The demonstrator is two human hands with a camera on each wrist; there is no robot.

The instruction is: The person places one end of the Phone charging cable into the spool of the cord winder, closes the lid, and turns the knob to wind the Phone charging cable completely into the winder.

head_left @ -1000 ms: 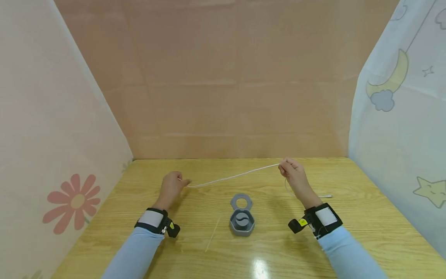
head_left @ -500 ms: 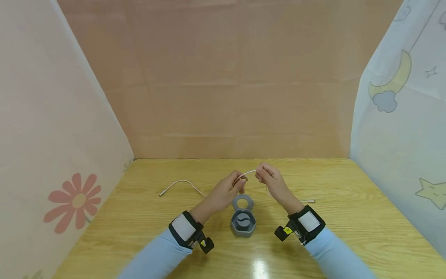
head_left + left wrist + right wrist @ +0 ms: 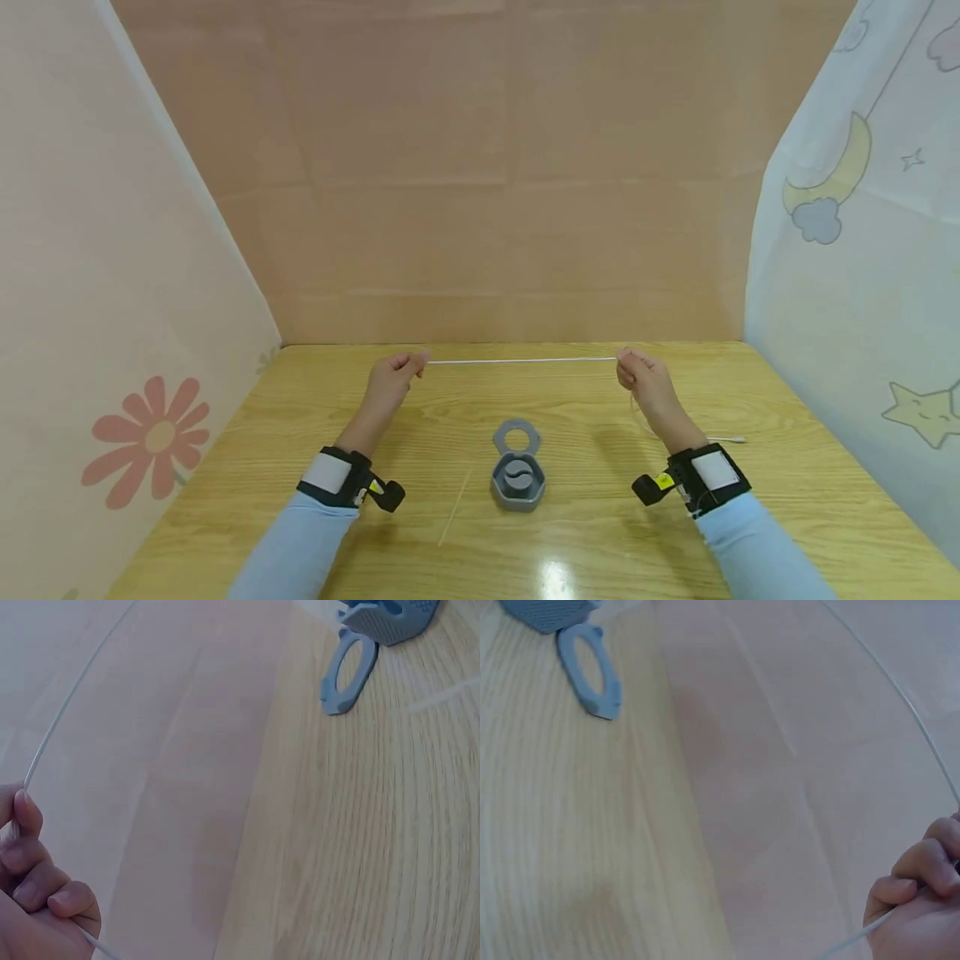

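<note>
Both hands held a thin white cable (image 3: pixel 517 361) taut above the tabletop (image 3: pixel 787 500), nr its far edge. Left hand (image 3: pixel 390 385) had its fingers (image 3: pixel 34 859) curled round one part of the cable, thumb and forefinger pinching it where the straight run began. Right hand (image 3: pixel 647 383) gripped the other end of that run likewise, fingers (image 3: pixel 919 870) closed over the strand. Btwn the two grips the cable's long axis ran left-right, approx. parallel to the far edge and level, lifted clear of the wood. From each grip the free span led inward toward the other hand; neither hand was clearly nearer the mid-span.

Past the right hand the slack dropped to the tabletop, ending in a small plug (image 3: pixel 731 439) lying toward the right edge, just beyond the right wrist. The cable's other end beyond the left grip: a short piece showed below the fist in the left-wrist view, end not visible.

A grey cable-winder case (image 3: pixel 518 481) sat at mid-table toward the near edge, below and in front of the span, approx. equidistant from both hands; its ring-shaped lid (image 3: pixel 517 436) lay open on the far side. A thin pale stick (image 3: pixel 455 519) lay on the wood just left of the case. Printed fabric panels (image 3: pixel 862 275) stood at the sides; plain backdrop behind.
</note>
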